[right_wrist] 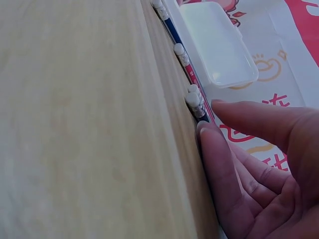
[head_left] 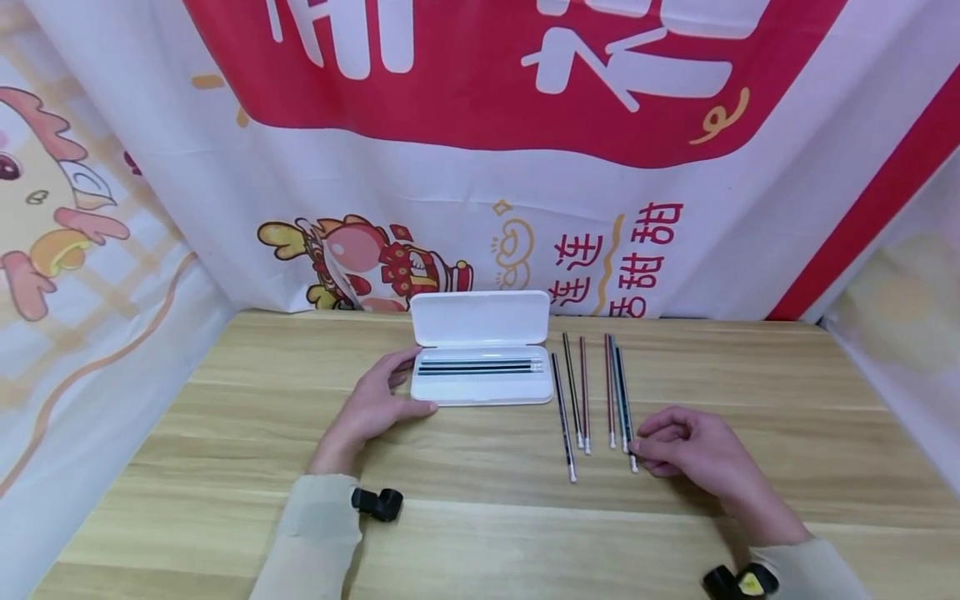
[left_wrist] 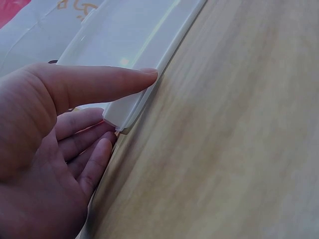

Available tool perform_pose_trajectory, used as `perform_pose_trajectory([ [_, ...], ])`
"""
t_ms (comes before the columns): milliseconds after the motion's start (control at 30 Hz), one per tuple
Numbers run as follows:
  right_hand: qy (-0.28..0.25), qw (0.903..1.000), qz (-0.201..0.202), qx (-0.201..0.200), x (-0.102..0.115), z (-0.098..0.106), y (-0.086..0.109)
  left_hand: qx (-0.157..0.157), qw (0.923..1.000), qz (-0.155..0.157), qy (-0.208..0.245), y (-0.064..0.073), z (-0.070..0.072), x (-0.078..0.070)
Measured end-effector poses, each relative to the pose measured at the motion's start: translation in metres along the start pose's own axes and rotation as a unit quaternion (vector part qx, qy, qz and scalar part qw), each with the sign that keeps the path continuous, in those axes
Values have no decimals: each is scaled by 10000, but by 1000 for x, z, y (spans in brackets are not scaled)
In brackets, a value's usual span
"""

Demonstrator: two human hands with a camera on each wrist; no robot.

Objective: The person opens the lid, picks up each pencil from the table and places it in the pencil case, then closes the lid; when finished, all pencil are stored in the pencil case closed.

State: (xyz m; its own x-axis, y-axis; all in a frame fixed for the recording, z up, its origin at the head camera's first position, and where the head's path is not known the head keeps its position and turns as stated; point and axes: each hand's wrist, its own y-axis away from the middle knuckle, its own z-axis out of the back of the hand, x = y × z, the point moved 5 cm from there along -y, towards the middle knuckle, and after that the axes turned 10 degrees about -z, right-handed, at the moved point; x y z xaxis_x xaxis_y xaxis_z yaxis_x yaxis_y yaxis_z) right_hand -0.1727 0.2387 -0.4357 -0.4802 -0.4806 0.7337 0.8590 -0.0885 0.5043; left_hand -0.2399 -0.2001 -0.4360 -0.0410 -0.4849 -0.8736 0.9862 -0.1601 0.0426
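A white pencil case point(head_left: 480, 390) lies with its lid point(head_left: 482, 320) raised at the back, and dark pencils point(head_left: 472, 367) lie lengthwise inside. My left hand point(head_left: 378, 400) holds the left end of the case, thumb along the front edge and fingers at the end and back corner. To the right of the case, several loose pencils point(head_left: 584, 400) lie roughly side by side, white erasers toward me. My right hand point(head_left: 690, 450) is at the eraser end of the rightmost dark pencil point(right_wrist: 200, 112). Thumb and index finger stand apart around it; the index finger appears to touch it.
The wooden table point(head_left: 480, 542) extends on all sides of the case and pencils. Behind it hangs a printed red and white cloth point(head_left: 450, 183), close to the raised lid. More cloth hangs along the left and right sides.
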Motion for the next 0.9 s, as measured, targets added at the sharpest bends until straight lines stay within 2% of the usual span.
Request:
perform_pose_trajectory([
  [233, 352, 9992, -140, -138, 1, -1, 0, 11, 10000, -1, -5, 0, -2, -1],
  [433, 527, 9985, -93, -130, 4, 0, 0, -18, 10000, -31, -48, -1, -2, 0],
  [733, 387, 9991, -112, 135, 3, 3, -3, -31, 10000, -71, -48, -1, -2, -2],
  [900, 378, 9990, 10, 253, 2, 5, -4, -28, 9999, -145, -89, -1, -2, -3],
])
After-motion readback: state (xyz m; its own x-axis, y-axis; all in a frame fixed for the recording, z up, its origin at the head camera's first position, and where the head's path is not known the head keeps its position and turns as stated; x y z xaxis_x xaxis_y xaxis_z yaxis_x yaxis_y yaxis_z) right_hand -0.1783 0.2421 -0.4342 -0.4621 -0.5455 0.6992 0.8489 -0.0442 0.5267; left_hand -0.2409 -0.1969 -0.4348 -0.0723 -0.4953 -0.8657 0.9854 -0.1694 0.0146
